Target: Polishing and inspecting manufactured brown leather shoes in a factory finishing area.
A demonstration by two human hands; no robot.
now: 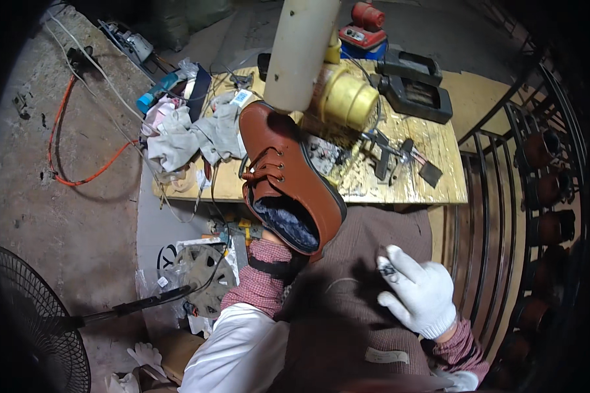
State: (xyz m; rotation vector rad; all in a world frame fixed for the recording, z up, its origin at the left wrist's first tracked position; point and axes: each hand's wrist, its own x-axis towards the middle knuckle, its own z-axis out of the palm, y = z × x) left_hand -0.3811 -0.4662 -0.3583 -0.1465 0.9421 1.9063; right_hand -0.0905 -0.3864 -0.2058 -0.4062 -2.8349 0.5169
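Note:
A brown lace-up leather shoe (pixel 295 167) with a dark sole and a fuzzy grey-blue lining is held up in front of me, its toe just below a pale pipe (pixel 298 56). My left hand (pixel 271 237) supports it from behind. Only a bit of skin by the checked cuff shows, and the fingers are hidden by the shoe. Nearer my lap, my right hand (pixel 421 291) wears a white knit glove with dark smudges on its fingertips. Its thumb and fingers are apart, clear of the shoe, and I see nothing held.
Beyond the shoe, a wooden table (pixel 432 150) bears a yellow ribbed nozzle (pixel 347 98), grey rags (pixel 219 131), tools and black trays (pixel 416 98). On the right stands a metal rack (pixel 485 190) with several dark shoes (pixel 550 227). A fan (pixel 39 327) is at lower left, an orange cable (pixel 60 131) on the floor.

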